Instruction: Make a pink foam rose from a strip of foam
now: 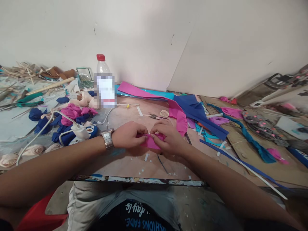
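Near the table's front edge, both hands meet over a small piece of pink fabric [152, 143]. My left hand [131, 134], below a silver wristwatch [108, 138], pinches the fabric's left part between thumb and fingers. My right hand [167, 136] grips its upper right part, with the thumb tip close to the left one. A long pink strip [177, 112], ruffled at its near end, curves over the table just behind and right of my right hand. Part of the held fabric is hidden by the fingers.
A red-capped bottle [101, 65] and a lit phone [106, 91] stand behind my left hand. Left are a charger [80, 131], a white cable and blue, pink and cream fabric flowers. A tape roll [164, 113] lies behind my hands; blue strips [204, 118] lie right.
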The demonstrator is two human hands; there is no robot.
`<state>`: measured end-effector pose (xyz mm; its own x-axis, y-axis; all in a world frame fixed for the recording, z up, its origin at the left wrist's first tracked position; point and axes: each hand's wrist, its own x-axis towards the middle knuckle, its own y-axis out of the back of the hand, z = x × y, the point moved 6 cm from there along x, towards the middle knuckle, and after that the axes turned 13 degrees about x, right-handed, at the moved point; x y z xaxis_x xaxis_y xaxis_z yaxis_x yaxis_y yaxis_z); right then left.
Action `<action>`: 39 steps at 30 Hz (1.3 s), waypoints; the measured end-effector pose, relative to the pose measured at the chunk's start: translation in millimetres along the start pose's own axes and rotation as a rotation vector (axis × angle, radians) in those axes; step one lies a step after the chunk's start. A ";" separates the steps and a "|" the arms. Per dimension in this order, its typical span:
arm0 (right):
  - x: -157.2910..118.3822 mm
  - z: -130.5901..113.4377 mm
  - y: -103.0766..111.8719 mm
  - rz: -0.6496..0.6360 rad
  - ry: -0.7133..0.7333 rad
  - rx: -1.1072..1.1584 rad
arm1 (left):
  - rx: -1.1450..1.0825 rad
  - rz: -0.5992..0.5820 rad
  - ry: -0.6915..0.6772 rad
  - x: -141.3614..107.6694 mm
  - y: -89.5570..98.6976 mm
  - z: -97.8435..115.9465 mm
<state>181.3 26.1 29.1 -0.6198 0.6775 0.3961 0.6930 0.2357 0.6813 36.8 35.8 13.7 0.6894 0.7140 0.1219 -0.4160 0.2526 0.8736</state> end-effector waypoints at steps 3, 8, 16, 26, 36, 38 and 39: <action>0.4 2.2 -0.5 0.002 0.003 0.001 | -0.006 -0.031 0.033 1.0 -1.5 -2.9; 0.3 3.1 -4.1 -0.047 0.031 0.019 | -0.057 -0.053 0.037 1.6 -3.3 -3.5; 0.0 -1.2 -0.1 0.001 0.039 0.013 | -0.176 -0.109 0.054 0.8 -7.5 -4.9; -1.6 -2.2 -0.3 0.023 0.106 -0.007 | -0.276 -0.127 0.094 3.6 -5.9 -7.0; 0.0 -12.4 0.1 -0.021 0.201 -0.070 | -0.378 -0.167 0.117 3.6 -8.8 -10.4; 0.2 -12.3 0.7 -0.009 0.205 -0.077 | -0.380 -0.144 0.103 4.4 -6.9 -10.0; 0.2 -11.4 1.0 -0.002 0.198 -0.076 | -0.380 -0.140 0.106 4.6 -6.6 -10.2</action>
<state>177.6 18.5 36.9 -0.6862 0.5255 0.5030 0.6670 0.1786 0.7233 36.6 44.1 3.7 0.6986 0.7136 -0.0523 -0.5253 0.5612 0.6396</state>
